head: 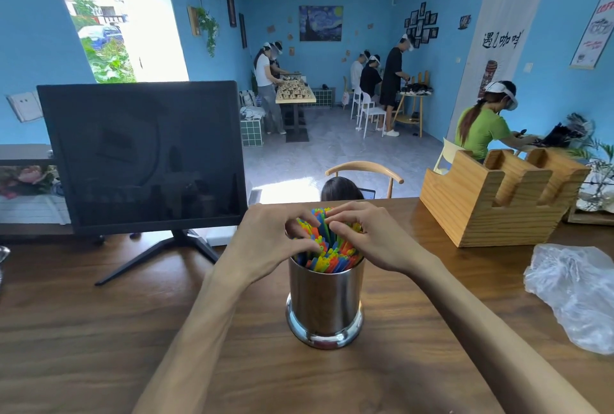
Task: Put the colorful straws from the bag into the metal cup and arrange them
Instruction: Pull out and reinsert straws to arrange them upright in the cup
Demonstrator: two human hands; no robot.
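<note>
A shiny metal cup [325,300] stands upright on the wooden table [99,330], right in front of me. A thick bundle of colorful straws [327,255] in blue, yellow, green and orange stands in it, tops above the rim. My left hand [269,240] cups the bundle from the left, fingers curled round the straws. My right hand [368,237] does the same from the right, its fingertips on the straw tops. The clear plastic bag [574,294] lies crumpled and flat at the table's right edge.
A dark monitor [143,157] on a black stand sits at the back left of the table. A wooden organizer box [498,194] stands at the back right. Behind the table are a chair and a seated person's head [340,189]; other people work farther off.
</note>
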